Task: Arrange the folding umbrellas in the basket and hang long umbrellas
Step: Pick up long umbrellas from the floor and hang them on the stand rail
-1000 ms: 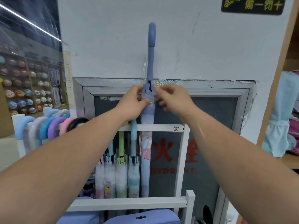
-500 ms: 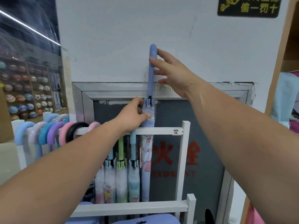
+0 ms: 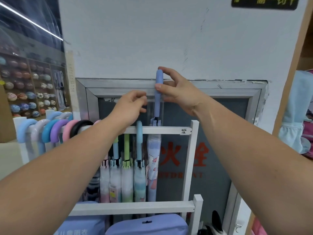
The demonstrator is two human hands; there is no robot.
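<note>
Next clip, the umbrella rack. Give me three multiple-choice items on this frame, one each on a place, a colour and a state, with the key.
1. Where does the held umbrella's canopy sit?
A. Just right of the light-blue-handled umbrella
B. At the rack's far left end
C. Flat on the floor

2. What colour is the handle in the right hand?
A. Green
B. Black
C. Periwinkle blue

3. What state is the held umbrella in?
A. Open wide
B. Furled, with its handle raised above the top rail
C. Furled and hooked on the rail

Key:
1 A: its printed fabric hangs directly beside the light-blue-handled one.
2 C: the handle between thumb and fingers is periwinkle blue.
3 B: the canopy is rolled shut, and the whole handle stands above the rail, hooked on nothing.
</note>
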